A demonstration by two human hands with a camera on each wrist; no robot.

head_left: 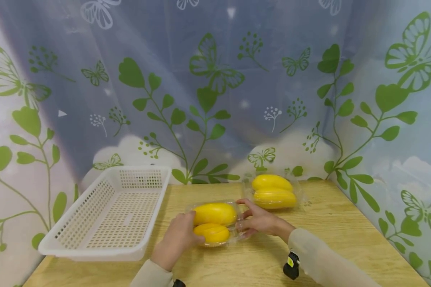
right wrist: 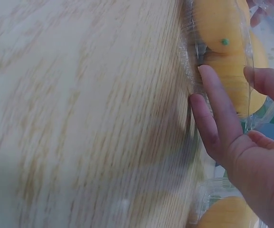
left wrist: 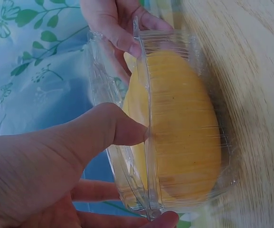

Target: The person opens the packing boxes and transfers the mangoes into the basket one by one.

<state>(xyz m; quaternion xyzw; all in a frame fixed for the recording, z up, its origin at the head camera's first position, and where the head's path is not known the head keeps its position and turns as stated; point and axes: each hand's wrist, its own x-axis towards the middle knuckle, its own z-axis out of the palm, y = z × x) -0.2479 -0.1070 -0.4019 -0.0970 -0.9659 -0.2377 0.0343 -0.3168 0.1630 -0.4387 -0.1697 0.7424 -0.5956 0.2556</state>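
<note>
A clear plastic clamshell box with two yellow mangoes in it lies on the table, between both hands. My left hand grips its left side; in the left wrist view the thumb presses on the box rim while the other fingers reach round the edge. At the opposite side, my right hand holds the box, its fingers along the clear wall. A mango with a small green stem spot shows through the plastic in the right wrist view.
To the left stands a white slotted plastic basket. A second clear box with two yellow mangoes sits at the back right, near the printed curtain. Everything rests on a wooden table.
</note>
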